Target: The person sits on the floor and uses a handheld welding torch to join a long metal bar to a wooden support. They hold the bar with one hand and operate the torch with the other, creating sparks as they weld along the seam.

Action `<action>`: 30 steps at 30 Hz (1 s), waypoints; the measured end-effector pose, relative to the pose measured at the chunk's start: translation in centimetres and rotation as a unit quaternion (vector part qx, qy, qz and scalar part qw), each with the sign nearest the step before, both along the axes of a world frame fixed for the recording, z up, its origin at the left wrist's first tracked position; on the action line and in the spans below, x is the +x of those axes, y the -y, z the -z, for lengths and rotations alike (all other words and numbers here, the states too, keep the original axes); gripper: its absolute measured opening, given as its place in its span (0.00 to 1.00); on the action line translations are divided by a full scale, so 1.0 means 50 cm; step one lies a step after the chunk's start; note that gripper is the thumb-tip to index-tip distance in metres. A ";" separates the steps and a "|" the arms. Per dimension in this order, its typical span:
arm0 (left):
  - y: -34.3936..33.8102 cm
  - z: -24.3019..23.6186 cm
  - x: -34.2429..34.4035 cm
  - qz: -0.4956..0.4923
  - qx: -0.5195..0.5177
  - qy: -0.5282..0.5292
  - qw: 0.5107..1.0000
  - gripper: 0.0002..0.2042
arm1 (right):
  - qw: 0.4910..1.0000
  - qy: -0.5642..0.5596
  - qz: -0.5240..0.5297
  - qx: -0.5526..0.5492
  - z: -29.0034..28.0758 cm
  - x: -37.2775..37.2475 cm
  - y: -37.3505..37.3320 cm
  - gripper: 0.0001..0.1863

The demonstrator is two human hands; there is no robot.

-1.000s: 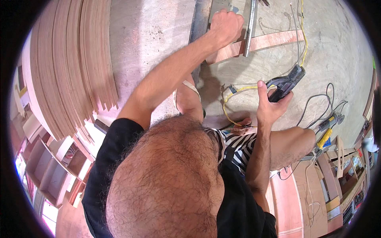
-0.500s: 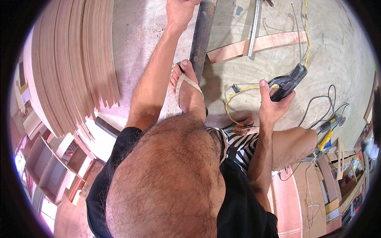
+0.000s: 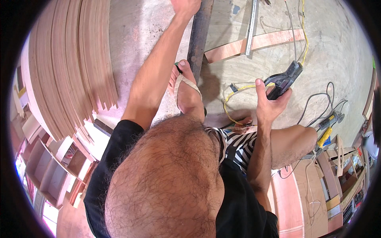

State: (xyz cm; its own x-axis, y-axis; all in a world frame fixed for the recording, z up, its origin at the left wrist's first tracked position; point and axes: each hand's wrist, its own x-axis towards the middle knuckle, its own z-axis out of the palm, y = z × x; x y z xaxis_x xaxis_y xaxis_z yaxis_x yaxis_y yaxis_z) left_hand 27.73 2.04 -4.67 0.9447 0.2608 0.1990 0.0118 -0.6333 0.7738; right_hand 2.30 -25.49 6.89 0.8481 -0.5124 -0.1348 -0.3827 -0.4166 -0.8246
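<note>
My left hand [image 3: 185, 6] reaches far forward to the top edge of the view, against a long dark metal bar [image 3: 198, 37] lying on the concrete floor. The frame cuts off its fingers, so its grip is unclear. My left foot in a sandal [image 3: 187, 92] stands at the bar's near end. My right hand [image 3: 269, 106] is closed around a black clamp-shaped tool [image 3: 286, 77] with a yellow cable [image 3: 238, 89] running from it. That hand hovers over the floor above my bent right knee [image 3: 295, 141].
A thick stack of thin plywood strips [image 3: 71, 67] fills the left. A pink wood strip [image 3: 262, 41] and a silver metal bar [image 3: 251, 27] lie beyond the dark bar. A yellow-handled power tool [image 3: 326, 133], cables and boards sit at the right; wooden shelves [image 3: 43, 166] lower left.
My left hand left the pink strip and silver bar and moved forward and left to the dark bar. My right hand kept hold of the black tool, hardly moving.
</note>
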 end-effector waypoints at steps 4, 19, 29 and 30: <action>-0.003 -0.003 -0.020 -0.018 -0.013 0.007 1.000 0.12 | 1.000 0.002 0.002 -0.004 0.001 0.000 0.002 0.30; -0.075 -0.017 -0.093 -0.107 -0.017 0.055 0.993 0.29 | 0.999 -0.003 0.027 0.033 -0.001 0.002 -0.007 0.31; -0.018 -0.059 -0.214 -0.024 0.072 0.042 0.996 0.11 | 0.996 0.007 -0.060 0.061 -0.015 -0.007 -0.002 0.32; -0.006 -0.065 -0.230 -0.012 0.059 0.028 0.998 0.11 | 0.994 -0.004 -0.077 0.074 -0.018 -0.015 0.002 0.33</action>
State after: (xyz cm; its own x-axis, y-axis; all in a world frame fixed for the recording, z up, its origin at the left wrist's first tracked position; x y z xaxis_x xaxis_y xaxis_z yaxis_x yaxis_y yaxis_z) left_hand 16.25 2.36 -1.43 0.9252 0.2545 0.2816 -0.0130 -0.7202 0.6936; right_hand 1.55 -25.57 7.81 0.9139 -0.3499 -0.2056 -0.3299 -0.3455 -0.8785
